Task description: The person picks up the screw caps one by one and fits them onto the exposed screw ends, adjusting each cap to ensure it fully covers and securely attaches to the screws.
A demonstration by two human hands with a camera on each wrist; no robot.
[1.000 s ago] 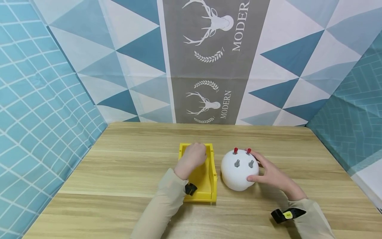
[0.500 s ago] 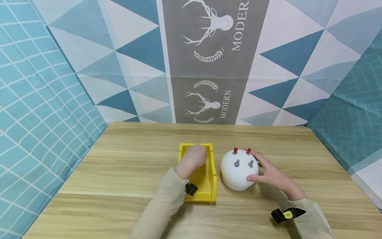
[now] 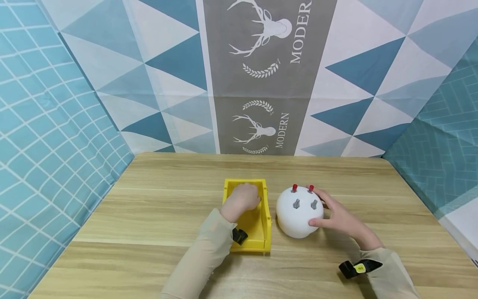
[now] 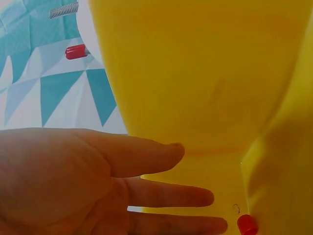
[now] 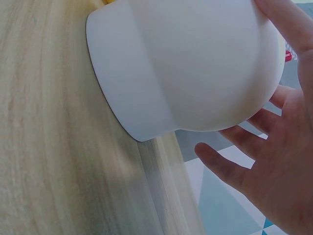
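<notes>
My left hand (image 3: 244, 198) reaches down into a yellow open-topped bin (image 3: 268, 232). In the left wrist view its thumb and the fingers in sight are extended, with nothing between them. A small red cap (image 4: 247, 225) lies in the bin just beyond the fingertips. Right of the bin stands a white dome-shaped body (image 3: 296, 222) with a narrower base. My right hand (image 3: 337, 218) holds its right side, thumb in front and fingers round the back. On top, two bolts wear red caps (image 3: 295, 188); the two nearer threaded bolts (image 3: 296, 204) are bare.
Everything stands on a wood-grain table (image 3: 149, 216). Patterned cloth walls (image 3: 257, 83) close off the back and sides. A black strap device (image 3: 351, 270) sits on the right wrist, another (image 3: 239, 236) on the left.
My left hand has shifted slightly to the right inside the bin, and a fingertip now shows past the knuckles. My right hand and the white dome have stayed put.
</notes>
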